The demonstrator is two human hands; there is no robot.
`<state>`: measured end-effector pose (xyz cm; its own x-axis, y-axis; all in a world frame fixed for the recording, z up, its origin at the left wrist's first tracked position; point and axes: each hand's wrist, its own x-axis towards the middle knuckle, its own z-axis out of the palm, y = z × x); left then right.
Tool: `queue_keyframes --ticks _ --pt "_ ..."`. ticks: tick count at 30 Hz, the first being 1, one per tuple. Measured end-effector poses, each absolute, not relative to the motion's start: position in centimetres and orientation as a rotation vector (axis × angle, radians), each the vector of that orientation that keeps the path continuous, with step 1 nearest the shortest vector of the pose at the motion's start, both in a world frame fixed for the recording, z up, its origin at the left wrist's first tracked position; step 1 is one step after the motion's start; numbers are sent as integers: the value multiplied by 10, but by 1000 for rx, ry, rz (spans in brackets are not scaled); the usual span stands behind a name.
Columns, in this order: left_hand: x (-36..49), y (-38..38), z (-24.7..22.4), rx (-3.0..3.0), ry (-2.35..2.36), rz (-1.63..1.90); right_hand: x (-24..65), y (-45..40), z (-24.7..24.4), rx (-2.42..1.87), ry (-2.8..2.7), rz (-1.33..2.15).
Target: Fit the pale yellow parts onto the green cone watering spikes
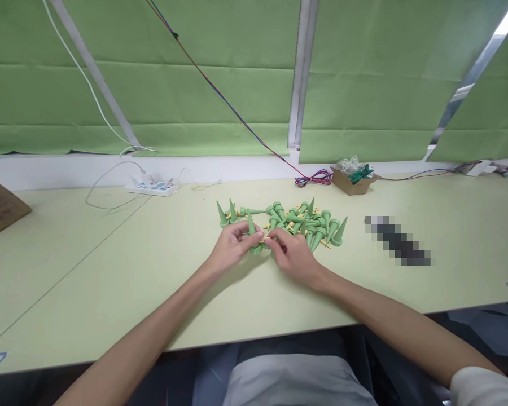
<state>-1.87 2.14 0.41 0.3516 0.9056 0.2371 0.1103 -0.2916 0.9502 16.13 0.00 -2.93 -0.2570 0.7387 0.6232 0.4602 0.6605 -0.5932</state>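
My left hand (236, 242) is closed on a green plastic spike (252, 223), which points up with its wide round end low. Fingers of my right hand (294, 255) pinch a small yellow piece (266, 239) against the held spike, close to my left fingertips. Just beyond both hands lies a loose pile of similar green spikes (294, 219), with small yellow pieces scattered among them. Several stand on their wide ends, such as the spike (341, 232) at the pile's right side. My fingers partly hide where the yellow piece meets the spike.
At the back stands a cardboard box (350, 185) with clear and green material in it, beside a coil of red and blue wire (313, 178). A white power strip (154, 186) lies back left. A blurred-out dark object (398, 241) rests on the right, a brown item (2, 207) far left.
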Motion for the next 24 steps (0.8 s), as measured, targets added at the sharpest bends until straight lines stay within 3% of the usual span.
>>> queue_keyframes --ticks 24 --pt "-19 23 2 1644 905 1021 161 1 -30 -988 -1938 361"
